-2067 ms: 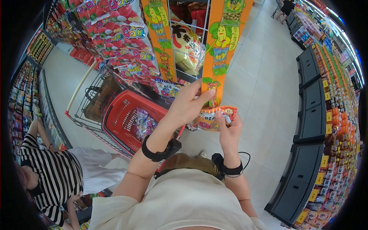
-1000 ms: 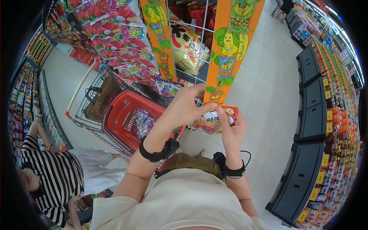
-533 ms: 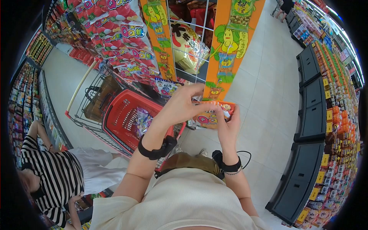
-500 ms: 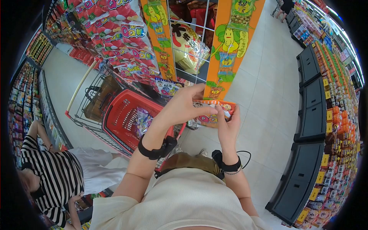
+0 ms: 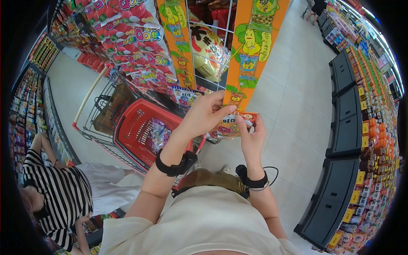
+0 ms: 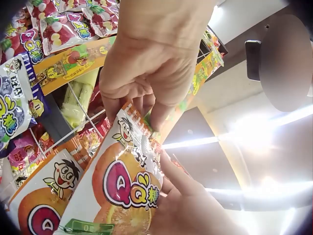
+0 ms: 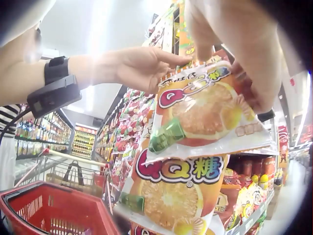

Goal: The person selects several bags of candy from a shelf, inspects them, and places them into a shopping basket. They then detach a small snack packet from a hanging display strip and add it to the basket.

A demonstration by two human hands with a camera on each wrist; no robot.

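Centre left, the red basket [image 5: 129, 136] is holding sweets. At centre, my left hand [image 5: 206, 112] is pinching the top edge of the orange sweet packet [image 5: 231, 127] and my right hand [image 5: 251, 138] is gripping its right end. Both grips are sitting slightly higher than a second ago, so I judge the packet not yet basketed.

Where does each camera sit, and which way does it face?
Head: on the person's head, looking down; shows both forearms, the left hand and right hand holding an orange candy packet near a red basket.
Left wrist: under that wrist, looking up past fingers pinching the packet's top, towards ceiling lights.
Right wrist: at that wrist, looking along the hand at the packet, left arm beyond.
All three share the packet and both hands.
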